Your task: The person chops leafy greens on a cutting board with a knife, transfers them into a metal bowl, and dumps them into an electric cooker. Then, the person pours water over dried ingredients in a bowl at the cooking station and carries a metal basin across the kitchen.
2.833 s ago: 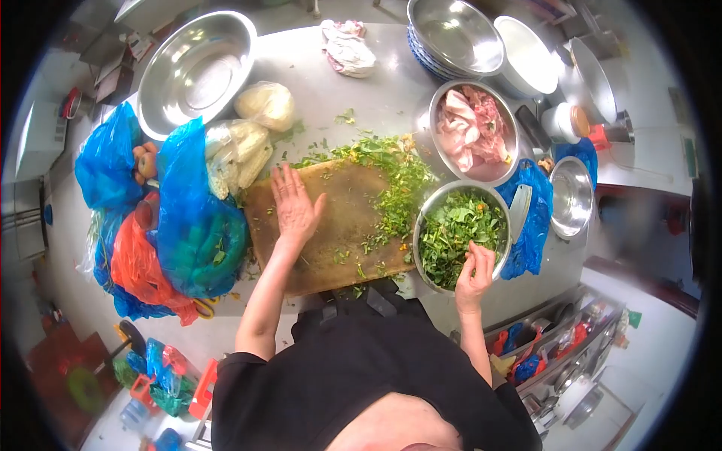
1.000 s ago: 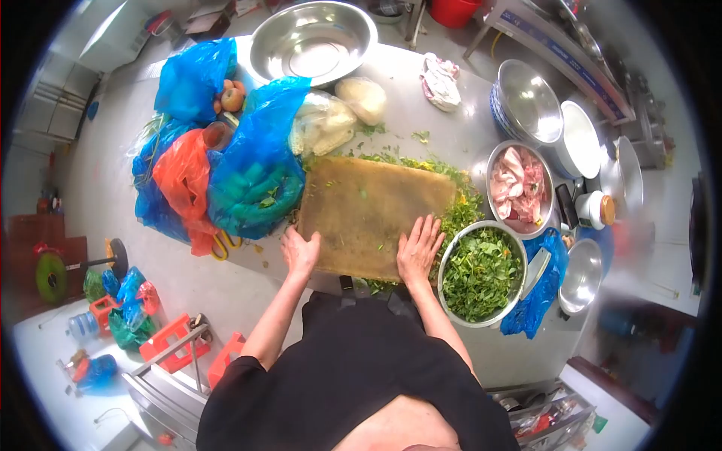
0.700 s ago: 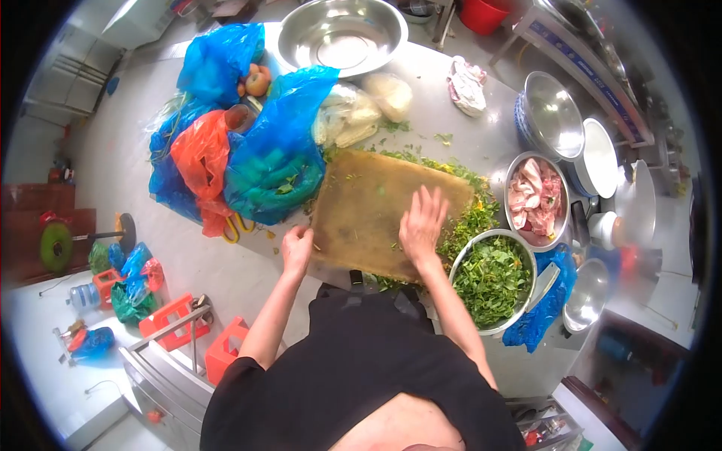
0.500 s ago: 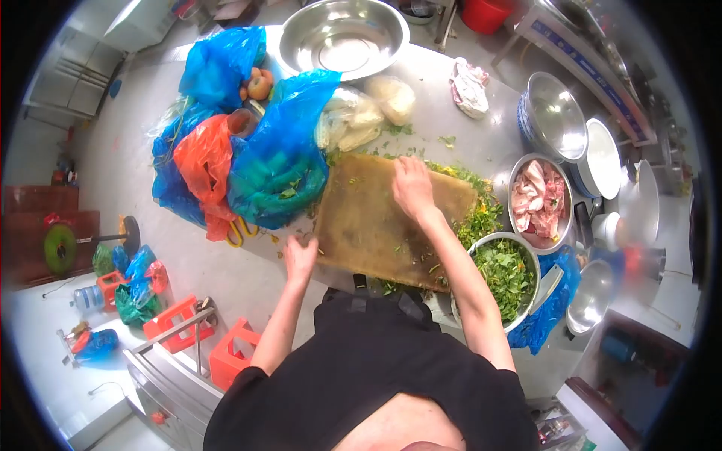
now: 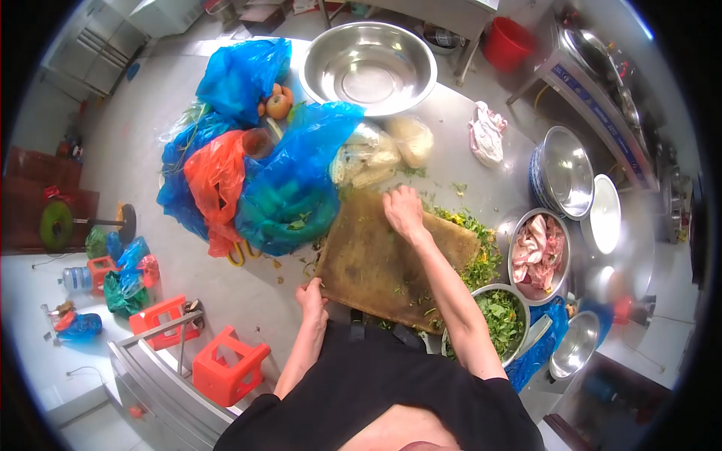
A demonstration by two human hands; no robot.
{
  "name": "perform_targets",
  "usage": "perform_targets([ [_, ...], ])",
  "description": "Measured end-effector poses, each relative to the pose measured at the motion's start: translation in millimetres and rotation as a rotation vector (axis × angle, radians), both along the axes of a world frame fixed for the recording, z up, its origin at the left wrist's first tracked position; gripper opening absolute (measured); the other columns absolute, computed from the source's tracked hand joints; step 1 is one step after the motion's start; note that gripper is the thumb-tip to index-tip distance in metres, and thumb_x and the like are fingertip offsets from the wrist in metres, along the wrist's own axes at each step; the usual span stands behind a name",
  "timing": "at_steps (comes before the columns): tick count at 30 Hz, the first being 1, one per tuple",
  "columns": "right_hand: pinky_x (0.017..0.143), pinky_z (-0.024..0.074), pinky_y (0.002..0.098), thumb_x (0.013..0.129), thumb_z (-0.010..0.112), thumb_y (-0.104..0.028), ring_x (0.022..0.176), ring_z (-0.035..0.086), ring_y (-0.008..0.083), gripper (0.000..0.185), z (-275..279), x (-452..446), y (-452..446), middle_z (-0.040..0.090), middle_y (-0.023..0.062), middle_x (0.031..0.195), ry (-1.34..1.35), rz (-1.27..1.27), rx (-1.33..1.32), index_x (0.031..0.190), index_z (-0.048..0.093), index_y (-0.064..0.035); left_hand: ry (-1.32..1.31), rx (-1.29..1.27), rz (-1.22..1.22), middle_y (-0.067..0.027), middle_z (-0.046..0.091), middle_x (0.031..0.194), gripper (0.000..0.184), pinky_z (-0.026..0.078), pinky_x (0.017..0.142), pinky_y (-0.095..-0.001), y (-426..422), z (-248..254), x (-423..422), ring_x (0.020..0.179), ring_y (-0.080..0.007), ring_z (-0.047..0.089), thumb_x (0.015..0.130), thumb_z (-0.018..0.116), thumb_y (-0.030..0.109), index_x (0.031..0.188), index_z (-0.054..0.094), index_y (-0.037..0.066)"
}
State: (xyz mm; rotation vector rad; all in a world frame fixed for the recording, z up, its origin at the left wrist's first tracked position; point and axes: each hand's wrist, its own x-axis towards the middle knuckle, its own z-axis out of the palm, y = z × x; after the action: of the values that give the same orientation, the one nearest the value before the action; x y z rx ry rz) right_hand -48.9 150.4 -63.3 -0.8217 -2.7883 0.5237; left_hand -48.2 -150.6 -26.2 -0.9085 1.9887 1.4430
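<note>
A worn brown cutting board [image 5: 368, 259] lies on the metal table in front of me, with scraps of chopped greens on and around it. My left hand [image 5: 310, 297] is closed at its near left corner, thumb and fingers pinching the edge. At the far edge is my right hand [image 5: 404, 214], its fingers bent over the rim. Loose chopped greens [image 5: 485, 259] lie along the board's right side. Close to my right forearm stands a metal bowl of cut greens [image 5: 498, 319], with a light handle resting at its rim.
Left of the board sit blue bags [image 5: 289, 214], an orange bag [image 5: 214, 177] and onions [image 5: 278, 105]. Behind it are bagged pale food [image 5: 368, 158], a large steel basin [image 5: 368, 68] and a crumpled cloth [image 5: 487, 134]. A bowl of raw meat [image 5: 539, 255] and stacked bowls [image 5: 565, 173] stand right.
My left hand has come in from beside the board and taken hold of its near left corner. My right hand stays at the far edge. The whole view has shifted.
</note>
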Motion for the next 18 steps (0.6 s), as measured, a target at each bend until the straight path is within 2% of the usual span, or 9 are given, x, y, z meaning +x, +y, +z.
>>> perform_targets([
  [4,0.083,0.0483,0.0505,0.094,0.056,-0.032,0.104,0.056,0.034,0.032,1,-4,-2,0.06,0.0141,0.104,-0.063,-0.001,-0.011,0.09,0.07,-0.0025,-0.059,0.07,0.083,-0.0084,0.059,0.101,0.036,0.048,0.064,-0.0345,-7,-7,-3,0.088,-0.0194,0.057,0.082,0.069,0.027,0.107,0.055,0.005],
  [7,0.086,0.0464,0.0515,0.094,0.057,-0.032,0.106,0.055,0.0337,0.031,10,-11,-5,0.06,0.0141,0.106,-0.115,-0.017,-0.021,0.094,0.069,-0.003,-0.07,0.081,0.087,-0.0085,0.058,0.104,0.036,0.049,0.065,-0.0349,-10,-8,-3,0.093,-0.0184,0.056,0.081,0.069,0.026,0.107,0.056,0.006],
  [9,0.088,0.045,0.0519,0.093,0.057,-0.032,0.106,0.054,0.0339,0.031,14,-17,-8,0.06,0.0144,0.107,-0.134,0.028,0.015,0.096,0.068,-0.0032,-0.029,0.032,0.034,-0.0123,0.058,0.11,0.039,0.051,0.077,-0.0399,-7,-9,2,0.099,-0.0248,0.057,0.082,0.069,0.028,0.108,0.057,0.002],
  [10,0.089,0.0436,0.0524,0.092,0.058,-0.032,0.107,0.054,0.034,0.031,15,-22,-11,0.059,0.0148,0.109,-0.151,0.072,0.048,0.099,0.068,-0.0034,-0.032,0.038,0.043,-0.0123,0.058,0.11,0.039,0.051,0.077,-0.0399,-5,-11,6,0.099,-0.0248,0.057,0.082,0.069,0.028,0.108,0.057,0.002],
  [12,0.086,0.0445,0.0522,0.091,0.059,-0.031,0.103,0.055,0.0354,0.029,11,-33,-26,0.06,0.0157,0.106,-0.052,0.087,0.1,0.1,0.067,-0.0037,0.286,-0.41,-0.4,-0.018,0.056,0.115,0.045,0.047,0.092,-0.0422,-3,-11,12,0.108,-0.0334,0.054,0.082,0.071,0.03,0.11,0.058,-0.002],
  [13,0.082,0.0454,0.0521,0.09,0.06,-0.03,0.099,0.056,0.0368,0.028,9,-37,-32,0.06,0.0167,0.104,0.048,0.087,0.144,0.1,0.067,-0.004,0.283,-0.409,-0.388,-0.018,0.056,0.115,0.045,0.047,0.092,-0.0422,-3,-9,13,0.108,-0.0334,0.054,0.082,0.071,0.03,0.11,0.058,-0.002],
  [15,0.083,0.0454,0.0523,0.091,0.059,-0.031,0.101,0.056,0.0368,0.029,5,-37,-35,0.06,0.0182,0.107,0.013,0.073,0.09,0.102,0.066,-0.0048,0.378,-0.505,-0.509,-0.0226,0.054,0.118,0.047,0.041,0.101,-0.0435,-3,-3,17,0.114,-0.0392,0.05,0.082,0.072,0.032,0.108,0.059,-0.006],
  [17,0.092,0.042,0.0523,0.092,0.056,-0.032,0.11,0.053,0.0359,0.033,-1,-35,-35,0.059,0.0172,0.113,-0.108,0.069,-0.116,0.105,0.067,-0.004,0.349,-0.462,-0.54,-0.0224,0.055,0.116,0.046,0.042,0.1,-0.0439,-19,-5,18,0.113,-0.0384,0.051,0.081,0.072,0.031,0.106,0.06,-0.005],
  [18,0.091,0.0426,0.0528,0.092,0.055,-0.031,0.11,0.054,0.0362,0.032,5,-31,-42,0.06,0.0173,0.114,-0.104,0.08,-0.152,0.105,0.068,-0.0045,0.316,-0.423,-0.575,-0.0222,0.055,0.114,0.044,0.043,0.099,-0.0442,-25,-7,19,0.113,-0.0377,0.052,0.081,0.073,0.031,0.104,0.061,-0.005],
])
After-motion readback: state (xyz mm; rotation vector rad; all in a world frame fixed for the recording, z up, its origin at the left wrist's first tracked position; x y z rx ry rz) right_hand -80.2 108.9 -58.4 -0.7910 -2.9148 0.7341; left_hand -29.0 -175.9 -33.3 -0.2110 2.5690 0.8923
